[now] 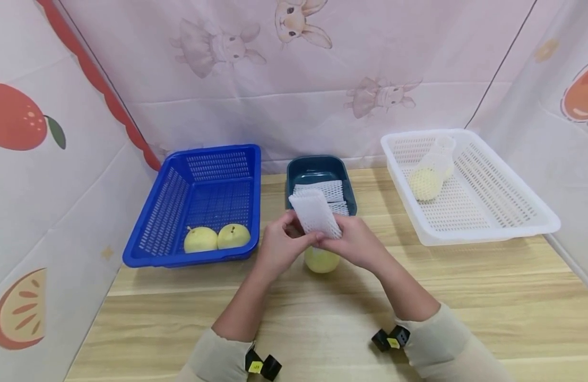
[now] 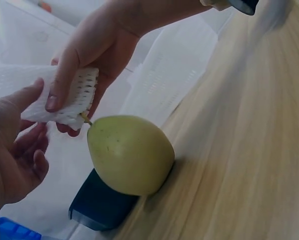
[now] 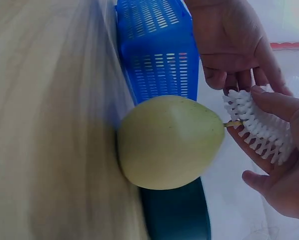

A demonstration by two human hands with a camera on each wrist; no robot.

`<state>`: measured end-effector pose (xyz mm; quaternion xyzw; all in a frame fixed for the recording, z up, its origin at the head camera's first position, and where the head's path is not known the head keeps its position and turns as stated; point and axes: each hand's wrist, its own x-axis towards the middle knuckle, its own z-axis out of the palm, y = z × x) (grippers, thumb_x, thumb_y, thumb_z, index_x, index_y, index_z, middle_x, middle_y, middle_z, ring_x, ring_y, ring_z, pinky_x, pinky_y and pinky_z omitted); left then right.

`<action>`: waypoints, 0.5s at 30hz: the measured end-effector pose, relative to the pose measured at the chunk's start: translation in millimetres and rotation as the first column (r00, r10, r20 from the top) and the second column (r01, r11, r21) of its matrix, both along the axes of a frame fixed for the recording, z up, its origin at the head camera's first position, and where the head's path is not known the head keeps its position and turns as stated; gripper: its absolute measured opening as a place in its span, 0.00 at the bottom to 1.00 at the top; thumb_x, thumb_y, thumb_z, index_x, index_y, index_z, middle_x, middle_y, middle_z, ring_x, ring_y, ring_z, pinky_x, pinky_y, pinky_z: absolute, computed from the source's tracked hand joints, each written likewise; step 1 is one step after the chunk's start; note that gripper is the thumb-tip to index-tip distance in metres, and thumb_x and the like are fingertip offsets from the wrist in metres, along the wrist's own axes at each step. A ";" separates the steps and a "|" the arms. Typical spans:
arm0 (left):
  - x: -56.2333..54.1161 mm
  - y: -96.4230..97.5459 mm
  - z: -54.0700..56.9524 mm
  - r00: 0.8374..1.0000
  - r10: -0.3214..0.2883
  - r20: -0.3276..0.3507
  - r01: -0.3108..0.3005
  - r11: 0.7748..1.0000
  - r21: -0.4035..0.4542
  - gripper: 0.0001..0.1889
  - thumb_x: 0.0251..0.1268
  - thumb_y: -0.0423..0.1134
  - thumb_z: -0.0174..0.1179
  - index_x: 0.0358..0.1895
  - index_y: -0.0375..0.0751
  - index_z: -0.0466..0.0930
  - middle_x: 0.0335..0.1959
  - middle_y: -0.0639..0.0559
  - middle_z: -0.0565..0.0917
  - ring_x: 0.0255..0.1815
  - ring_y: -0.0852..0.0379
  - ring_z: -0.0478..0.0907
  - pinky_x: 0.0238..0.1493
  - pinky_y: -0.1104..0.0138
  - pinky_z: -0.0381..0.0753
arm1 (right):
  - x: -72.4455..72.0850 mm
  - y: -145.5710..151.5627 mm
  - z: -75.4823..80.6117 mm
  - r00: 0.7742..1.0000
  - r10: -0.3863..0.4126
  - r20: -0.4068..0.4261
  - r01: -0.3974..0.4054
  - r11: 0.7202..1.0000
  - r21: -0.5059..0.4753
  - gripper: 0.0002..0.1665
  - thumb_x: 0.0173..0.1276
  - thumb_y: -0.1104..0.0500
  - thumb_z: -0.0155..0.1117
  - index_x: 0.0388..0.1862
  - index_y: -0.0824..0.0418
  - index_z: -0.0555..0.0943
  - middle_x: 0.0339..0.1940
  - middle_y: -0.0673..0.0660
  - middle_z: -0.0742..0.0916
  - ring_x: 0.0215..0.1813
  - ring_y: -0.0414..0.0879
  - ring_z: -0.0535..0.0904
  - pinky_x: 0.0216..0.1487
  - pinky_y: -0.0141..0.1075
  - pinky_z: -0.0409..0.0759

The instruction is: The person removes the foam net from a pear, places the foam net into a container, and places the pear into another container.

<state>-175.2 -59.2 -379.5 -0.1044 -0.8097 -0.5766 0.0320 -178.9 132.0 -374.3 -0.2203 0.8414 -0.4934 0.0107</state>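
Note:
A flattened white foam net sleeve (image 1: 315,213) is held up between both hands, above a yellow-green pear (image 1: 321,261) on the table. The left hand (image 1: 280,245) pinches the sleeve's left side, its thumb (image 2: 30,96) lying along the foam. From the other side the right hand (image 1: 358,243) grips it between thumb and fingers. In both wrist views the sleeve's lower end is right at the stem of the pear (image 3: 172,142). The pear stands upright, stem up, and the hands partly hide it from the head camera.
Two bare pears (image 1: 217,237) lie in the blue basket (image 1: 193,261) at left. A dark teal tray (image 1: 318,163) behind the hands holds more foam sleeves (image 1: 329,190). At right, the white basket (image 1: 490,233) contains net-wrapped pears (image 1: 426,183). A patterned curtain hangs behind the table.

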 end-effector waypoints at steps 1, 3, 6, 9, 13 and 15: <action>-0.4 0.5 2.0 1.000 0.008 0.014 -0.009 1.000 0.011 0.29 0.48 0.57 0.75 0.55 0.52 0.80 0.45 0.56 0.81 0.40 0.49 0.79 0.37 0.63 0.83 | -0.4 0.0 1.5 1.000 0.002 -0.005 -0.002 1.000 0.014 0.21 0.61 0.52 0.74 0.51 0.58 0.83 0.46 0.55 0.88 0.44 0.47 0.85 0.44 0.41 0.86; -2.0 2.5 6.1 0.998 0.002 0.059 -0.006 0.998 0.068 0.32 0.47 0.56 0.76 0.57 0.54 0.77 0.49 0.57 0.80 0.44 0.50 0.79 0.40 0.62 0.84 | -0.7 -0.4 5.2 1.000 0.011 -0.003 -0.011 0.999 0.049 0.18 0.61 0.52 0.74 0.48 0.56 0.85 0.44 0.53 0.89 0.44 0.46 0.84 0.47 0.43 0.85; -5.4 6.6 12.6 0.991 -0.045 0.127 0.020 0.982 0.189 0.33 0.48 0.54 0.76 0.60 0.55 0.75 0.53 0.56 0.81 0.50 0.52 0.81 0.49 0.61 0.84 | -1.2 -2.0 10.7 1.000 0.026 -0.017 -0.024 0.993 0.115 0.19 0.59 0.51 0.75 0.47 0.55 0.85 0.43 0.51 0.89 0.45 0.45 0.84 0.52 0.45 0.83; -8.3 10.0 18.0 0.986 -0.058 0.159 0.009 0.956 0.292 0.30 0.50 0.51 0.76 0.57 0.50 0.77 0.52 0.52 0.83 0.51 0.53 0.82 0.51 0.61 0.84 | -2.6 -3.2 14.7 0.999 0.041 -0.025 -0.037 0.990 0.137 0.22 0.58 0.51 0.76 0.50 0.57 0.85 0.50 0.55 0.88 0.47 0.44 0.85 0.52 0.43 0.83; -11.4 11.9 21.1 0.988 -0.021 0.154 -0.042 0.916 0.399 0.24 0.55 0.45 0.74 0.54 0.42 0.80 0.49 0.46 0.85 0.49 0.52 0.84 0.47 0.61 0.85 | -5.3 0.1 17.1 1.000 0.030 -0.005 -0.029 0.993 0.113 0.21 0.58 0.52 0.76 0.47 0.60 0.85 0.47 0.58 0.88 0.41 0.44 0.85 0.39 0.38 0.85; -13.5 12.2 20.1 0.990 0.011 0.138 -0.070 0.897 0.436 0.22 0.56 0.42 0.73 0.52 0.39 0.81 0.48 0.45 0.86 0.47 0.54 0.84 0.47 0.64 0.85 | -7.5 3.9 18.1 1.000 0.015 0.015 -0.016 0.995 0.094 0.17 0.58 0.52 0.76 0.43 0.59 0.86 0.40 0.55 0.89 0.38 0.45 0.84 0.36 0.37 0.84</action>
